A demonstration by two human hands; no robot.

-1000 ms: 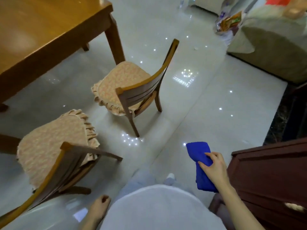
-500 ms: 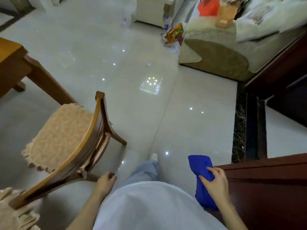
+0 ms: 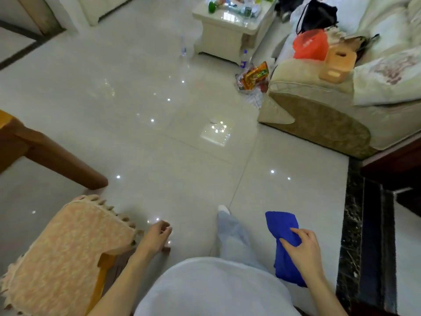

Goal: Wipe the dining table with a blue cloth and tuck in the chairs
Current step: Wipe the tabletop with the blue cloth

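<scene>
right hand (image 3: 304, 249) fingers pinch the soft, limp, light cloth (image 3: 282, 226) beside the hip; hold it bunched. left hand (image 3: 156, 238) fingers curl round the back rail of the chair (image 3: 68, 247), off the tabletop (image 3: 5, 120) corner: rigid; push at rail.

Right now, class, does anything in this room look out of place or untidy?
Yes: snack packets lie strewn on the floor beside the sofa, and a plastic bottle stands on the floor by the coffee table, like litter.
</scene>
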